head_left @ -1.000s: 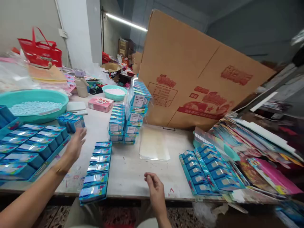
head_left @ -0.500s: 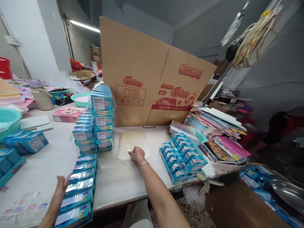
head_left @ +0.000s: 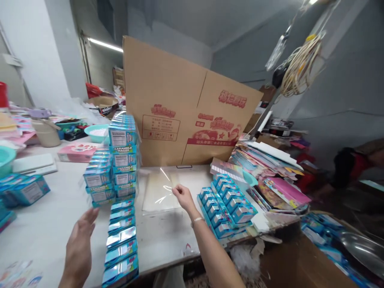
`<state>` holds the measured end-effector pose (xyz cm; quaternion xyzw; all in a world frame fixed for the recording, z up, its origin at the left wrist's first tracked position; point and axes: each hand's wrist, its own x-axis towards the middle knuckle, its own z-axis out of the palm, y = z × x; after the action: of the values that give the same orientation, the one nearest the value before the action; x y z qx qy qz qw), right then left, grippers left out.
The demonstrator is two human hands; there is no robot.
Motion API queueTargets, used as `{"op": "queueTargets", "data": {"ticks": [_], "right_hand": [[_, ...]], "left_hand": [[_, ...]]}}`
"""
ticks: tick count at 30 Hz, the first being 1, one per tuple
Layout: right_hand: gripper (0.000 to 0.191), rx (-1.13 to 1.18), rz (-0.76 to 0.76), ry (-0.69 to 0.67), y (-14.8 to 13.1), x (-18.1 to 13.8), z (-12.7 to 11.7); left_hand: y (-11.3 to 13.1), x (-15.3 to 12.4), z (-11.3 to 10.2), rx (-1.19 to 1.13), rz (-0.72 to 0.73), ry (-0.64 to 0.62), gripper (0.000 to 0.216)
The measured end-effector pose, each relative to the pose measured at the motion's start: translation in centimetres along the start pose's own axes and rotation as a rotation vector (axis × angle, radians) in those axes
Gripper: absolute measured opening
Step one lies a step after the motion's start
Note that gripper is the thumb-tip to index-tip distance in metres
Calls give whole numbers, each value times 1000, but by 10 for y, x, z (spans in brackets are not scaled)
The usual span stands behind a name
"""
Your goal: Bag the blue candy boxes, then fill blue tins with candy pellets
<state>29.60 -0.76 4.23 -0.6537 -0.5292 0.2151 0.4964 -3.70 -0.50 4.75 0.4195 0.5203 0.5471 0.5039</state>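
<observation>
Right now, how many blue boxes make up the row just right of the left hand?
6: the blue boxes lie one behind another, from near the tall stack toward the near edge of the table, right of the left hand. Any underneath would be hidden.

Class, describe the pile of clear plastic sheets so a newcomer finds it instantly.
Find the big brown cardboard panel standing behind the white-topped table. In front of it, beside the right hand, lies the pile of clear plastic sheets. Unlike the shiny blue boxes on both sides, it is flat and see-through.
</observation>
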Motion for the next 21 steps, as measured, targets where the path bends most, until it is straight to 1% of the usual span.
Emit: {"op": "queueTargets", "data": {"ticks": [1, 2, 3, 5, 7, 8, 9, 10, 11, 12, 14, 16, 17, 18, 19, 20, 21], "right_hand": [[30, -2, -51, 8, -12, -17, -12], [29, -17, -115, 22, -25, -37, -22], [28, -46, -175, 29, -37, -61, -29], [26, -152, -262, 5, -55, -112, -34], [22, -324, -322, -40, -60, -162, -29], [20, -412, -360, -46, -58, -184, -25], [18, -476, -402, -35, -54, -203, -22], [17, -493, -444, -24, -50, -219, -19], [16, -454, -470, -24, -46, -231, -19], [17, -362, -469, -27, -45, -238, -21], [21, -121, -372, -17, -50, -241, -32], [24, 62, -228, 62, -64, -230, -47], [25, 132, -182, 116, -72, -221, -53], [28, 203, -167, 148, -80, -211, -58], [35, 281, -174, 146, -87, -200, -61], [49, 356, -195, 106, -93, -189, -61], [66, 410, -214, 26, -99, -179, -60]], "left_hand": [[13, 3, 6, -23, 8, -99, 76], [25, 6, 16, -48, -38, -208, 78], [37, 9, 30, -51, -131, -304, 82], [56, 15, 62, 6, -349, -441, 85], [65, 19, 90, 43, -471, -588, 78], [67, 20, 100, 50, -483, -655, 71], [67, 18, 107, 59, -466, -707, 63], [68, 14, 112, 75, -425, -743, 54], [68, 8, 114, 99, -361, -771, 47], [71, -1, 114, 134, -286, -795, 40], [80, -26, 111, 208, -135, -852, 32], [95, -53, 106, 261, -5, -913, 31], [104, -66, 103, 282, 57, -933, 31], [114, -77, 100, 304, 123, -944, 31], [123, -86, 97, 332, 191, -950, 30], [131, -93, 93, 366, 261, -955, 28], [138, -98, 89, 399, 332, -954, 27]]}}
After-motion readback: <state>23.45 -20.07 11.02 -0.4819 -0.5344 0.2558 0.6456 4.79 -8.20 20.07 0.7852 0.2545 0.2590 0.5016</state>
